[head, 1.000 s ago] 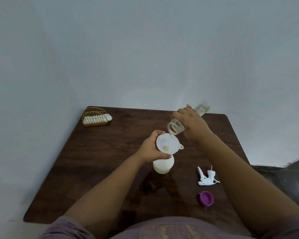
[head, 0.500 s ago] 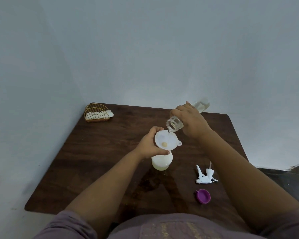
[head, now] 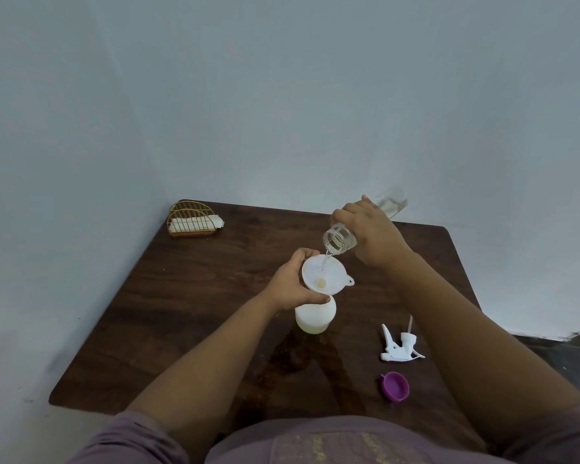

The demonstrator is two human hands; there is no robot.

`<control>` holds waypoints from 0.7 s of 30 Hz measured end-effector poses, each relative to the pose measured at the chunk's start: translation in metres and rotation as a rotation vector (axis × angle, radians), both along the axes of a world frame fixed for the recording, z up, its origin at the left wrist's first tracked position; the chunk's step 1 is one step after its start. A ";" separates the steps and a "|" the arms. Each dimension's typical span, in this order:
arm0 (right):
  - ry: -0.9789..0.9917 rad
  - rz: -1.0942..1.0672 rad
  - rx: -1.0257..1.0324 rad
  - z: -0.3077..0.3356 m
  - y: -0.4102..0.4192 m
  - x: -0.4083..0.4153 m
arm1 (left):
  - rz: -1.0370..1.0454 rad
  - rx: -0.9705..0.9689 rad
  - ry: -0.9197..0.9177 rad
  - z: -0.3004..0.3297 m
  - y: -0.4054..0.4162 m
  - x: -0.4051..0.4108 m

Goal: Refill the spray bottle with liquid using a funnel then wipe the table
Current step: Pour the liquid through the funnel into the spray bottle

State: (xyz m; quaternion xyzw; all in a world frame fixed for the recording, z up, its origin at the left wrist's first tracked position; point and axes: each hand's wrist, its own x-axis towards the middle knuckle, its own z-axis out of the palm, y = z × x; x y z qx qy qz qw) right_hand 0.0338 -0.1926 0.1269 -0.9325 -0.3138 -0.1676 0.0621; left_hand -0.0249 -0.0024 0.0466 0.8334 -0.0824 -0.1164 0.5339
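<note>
A white spray bottle (head: 313, 318) stands on the dark wooden table (head: 195, 316), with a white funnel (head: 325, 274) set in its neck. My left hand (head: 290, 284) grips the funnel's rim and neck from the left. My right hand (head: 370, 234) holds a clear plastic bottle (head: 339, 241) tilted mouth-down over the funnel, and a thin stream of clear liquid runs into it. The bottle's base sticks out behind my hand. The white trigger spray head (head: 400, 346) lies on the table to the right.
A purple cap (head: 395, 386) lies near the spray head at the front right. A gold wire holder (head: 191, 219) with white cloth stands at the back left corner. A wet patch darkens the table just in front of the spray bottle. Walls enclose the table's back and left.
My right hand has tipped the clear bottle further, so liquid still streams into the funnel. The view has shifted slightly; my left hand stays on the funnel.
</note>
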 end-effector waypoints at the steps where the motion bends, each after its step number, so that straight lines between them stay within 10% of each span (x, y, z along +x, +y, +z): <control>1: 0.000 -0.001 0.004 0.000 0.000 0.000 | 0.000 0.000 0.001 0.000 0.000 0.000; 21: 0.040 -0.023 -0.004 -0.004 0.000 0.001 | -0.001 -0.006 0.002 -0.002 0.000 0.003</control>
